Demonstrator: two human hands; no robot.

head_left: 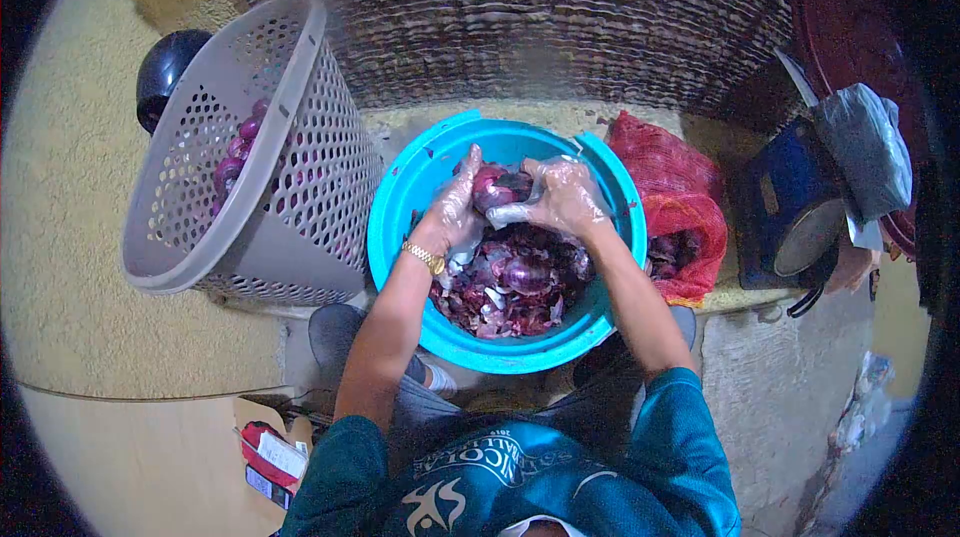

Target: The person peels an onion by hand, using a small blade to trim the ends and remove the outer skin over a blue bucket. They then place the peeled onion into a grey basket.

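Note:
A red onion (492, 189) is held between my two hands above a turquoise basin (393, 267). My left hand (455, 209), in a clear thin plastic glove, supports the onion from the left side. On the other side, my right hand (565, 199), gloved too, grips it with the thumb and fingers bent around it. Dark, loose skin shows on the onion's right part. Below the hands, the basin holds red onions (525, 272) amid many papery onion skins (490, 315). The fingers' far sides are hidden.
A tall perforated basket (335, 137) with red onions (230, 172) leans at left, beside a dark round object (165, 72). At right lies a red mesh sack (665, 162) of onions. Beyond it stands a blue scale-like object (790, 187) with a grey plastic bag (865, 142).

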